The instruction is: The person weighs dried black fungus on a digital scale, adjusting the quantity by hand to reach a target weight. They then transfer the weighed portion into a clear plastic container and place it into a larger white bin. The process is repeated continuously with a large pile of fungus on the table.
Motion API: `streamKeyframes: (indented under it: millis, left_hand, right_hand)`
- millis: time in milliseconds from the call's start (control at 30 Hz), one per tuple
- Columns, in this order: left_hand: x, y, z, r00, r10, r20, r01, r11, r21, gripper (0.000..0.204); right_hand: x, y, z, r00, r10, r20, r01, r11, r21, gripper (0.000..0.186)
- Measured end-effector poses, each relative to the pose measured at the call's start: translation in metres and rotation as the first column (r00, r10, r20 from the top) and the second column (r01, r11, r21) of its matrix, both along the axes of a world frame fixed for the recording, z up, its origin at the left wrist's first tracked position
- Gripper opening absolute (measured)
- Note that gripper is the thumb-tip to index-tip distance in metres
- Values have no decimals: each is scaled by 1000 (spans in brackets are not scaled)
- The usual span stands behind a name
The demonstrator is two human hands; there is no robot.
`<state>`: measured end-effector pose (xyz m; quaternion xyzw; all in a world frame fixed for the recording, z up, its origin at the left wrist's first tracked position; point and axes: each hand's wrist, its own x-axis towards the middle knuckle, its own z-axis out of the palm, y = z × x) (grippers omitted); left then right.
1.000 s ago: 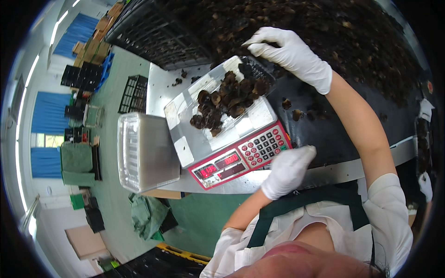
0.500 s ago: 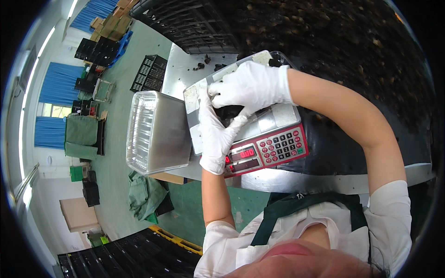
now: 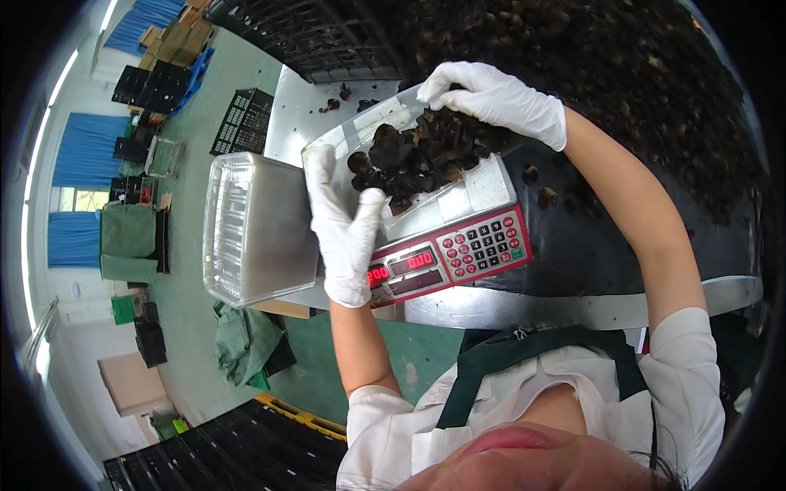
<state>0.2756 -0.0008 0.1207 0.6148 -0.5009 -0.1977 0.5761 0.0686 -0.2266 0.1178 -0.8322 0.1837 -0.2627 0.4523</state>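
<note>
The clear plastic tray (image 3: 372,131) heaped with dark dried fungus (image 3: 417,155) sits tilted over the red-faced scale (image 3: 458,245), its near-left edge gripped by the gloved left hand (image 3: 344,229) and its far edge pinched by the gloved right hand (image 3: 491,98), beside a stack of empty trays (image 3: 254,229).

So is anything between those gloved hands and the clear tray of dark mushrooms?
Nothing visible. The left hand grips the near edge of the clear tray and the right hand grips its far corner, above the scale, with the mushrooms between the hands.
</note>
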Motion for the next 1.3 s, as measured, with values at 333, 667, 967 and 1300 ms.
streamKeyframes:
  millis: [333, 667, 967, 1300]
  left_hand:
    - [49, 25, 38, 980, 176, 97, -172, 984, -51, 69]
    - [63, 6, 37, 991, 85, 105, -83, 996, -29, 56]
    - [61, -5, 48, 994, 10, 108, -27, 987, 157, 57]
    - [39, -19, 39, 995, -56, -88, 102, 698, 709, 40]
  right_hand:
    - [0, 4, 33, 919, -8, 394, -156, 912, 380, 33]
    - [-28, 10, 60, 941, -323, 104, 238, 847, 476, 25]
    - [-91, -2, 33, 905, -409, -114, 425, 878, 221, 30]
    - [-84, -3, -17, 974, -221, -44, 224, 924, 311, 31]
